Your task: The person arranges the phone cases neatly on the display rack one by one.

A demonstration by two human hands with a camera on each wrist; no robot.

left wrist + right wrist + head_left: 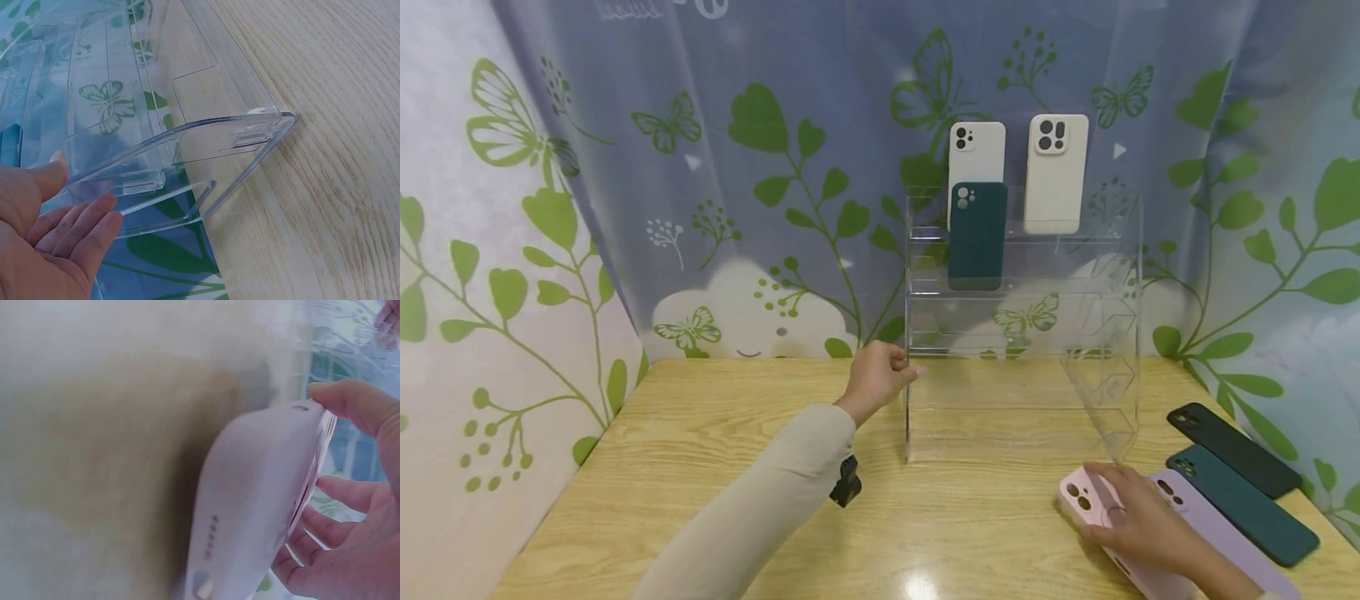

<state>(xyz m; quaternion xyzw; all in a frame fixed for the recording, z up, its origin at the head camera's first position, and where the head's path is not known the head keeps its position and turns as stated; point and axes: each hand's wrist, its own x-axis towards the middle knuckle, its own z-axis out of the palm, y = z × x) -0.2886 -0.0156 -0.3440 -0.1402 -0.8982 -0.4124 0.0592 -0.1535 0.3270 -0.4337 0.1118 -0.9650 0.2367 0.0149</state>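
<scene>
A clear tiered display stand [1022, 383] stands on the table. At its left side, my left hand [878, 379] holds the side panel's edge, thumb on one side and fingers on the other. In the left wrist view that panel [206, 128] passes beside the fingertips. My right hand [1150, 521] grips a pink phone case [1112, 542] at the right front, with the thumb and fingers on opposite edges. The right wrist view shows the case [250, 481] from its end and side. A purple phone case [1225, 533] lies partly behind the right hand.
A white case [992, 158] and a cream case [1056, 187] stand on the top tier. Below the white one is a dark green case [977, 242]. Another green case [1247, 508] and a black case [1232, 450] lie at the right. Behind hangs a patterned curtain [820, 50].
</scene>
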